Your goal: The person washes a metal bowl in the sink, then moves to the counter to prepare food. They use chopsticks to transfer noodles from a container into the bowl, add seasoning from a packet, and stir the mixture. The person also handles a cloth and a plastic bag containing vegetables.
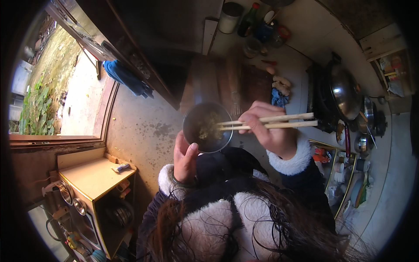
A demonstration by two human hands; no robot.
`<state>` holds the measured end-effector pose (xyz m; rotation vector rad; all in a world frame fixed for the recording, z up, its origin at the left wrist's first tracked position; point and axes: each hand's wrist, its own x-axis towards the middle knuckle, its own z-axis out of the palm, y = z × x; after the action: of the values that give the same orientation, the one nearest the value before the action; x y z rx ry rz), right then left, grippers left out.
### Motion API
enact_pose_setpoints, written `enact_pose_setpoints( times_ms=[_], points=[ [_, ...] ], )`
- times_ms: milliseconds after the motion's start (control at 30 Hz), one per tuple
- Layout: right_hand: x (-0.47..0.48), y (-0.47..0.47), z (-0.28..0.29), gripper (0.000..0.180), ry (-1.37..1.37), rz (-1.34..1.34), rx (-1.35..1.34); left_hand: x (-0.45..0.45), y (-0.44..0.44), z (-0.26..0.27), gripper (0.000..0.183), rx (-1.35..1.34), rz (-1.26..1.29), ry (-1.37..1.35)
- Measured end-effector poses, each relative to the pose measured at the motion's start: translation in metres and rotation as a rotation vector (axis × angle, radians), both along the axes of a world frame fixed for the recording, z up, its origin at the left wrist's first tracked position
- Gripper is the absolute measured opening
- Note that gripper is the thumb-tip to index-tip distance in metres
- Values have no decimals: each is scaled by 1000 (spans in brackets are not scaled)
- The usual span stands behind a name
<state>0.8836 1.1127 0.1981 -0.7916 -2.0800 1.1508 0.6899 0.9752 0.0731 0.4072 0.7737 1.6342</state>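
Note:
A round metal bowl (191, 129) with some yellowish-green food (209, 127) inside is held in front of my body. My left hand (186, 157) grips its lower left rim, thumb on the edge. In my right hand (265, 129) is a pair of wooden chopsticks (281, 121), their tips reaching over the rim to the food. Beyond the bowl lies a brown wooden board (258, 83) with a pale whisk-like brush (235, 98) on it. The food is somewhat blurred.
A lidded wok (345, 90) stands on the stove at the right, near pots. Jars and a green bottle (251, 16) stand on the far counter. Ginger-like pieces (281, 84) and a blue cloth (279, 97) lie beside the board. A low cabinet (98, 177) is at the lower left, below an open doorway.

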Motion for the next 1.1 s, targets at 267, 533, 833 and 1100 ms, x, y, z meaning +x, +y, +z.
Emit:
enact_pose_setpoints(
  times_ms=[267,533,833,1100],
  points=[
    [-19,-10,-1,13,113,93,46,-3,-4,-6,62,4,-24,54],
    [4,-7,-6,16,203,-149,-268,1,-6,-11,61,-27,-44,25],
    [60,-6,-36,17,234,-174,-301,45,18,-29,56,-138,-129,132],
    [135,41,-74,20,-3,-145,-82,156,44,-38,56,-217,-48,66]
  ],
)
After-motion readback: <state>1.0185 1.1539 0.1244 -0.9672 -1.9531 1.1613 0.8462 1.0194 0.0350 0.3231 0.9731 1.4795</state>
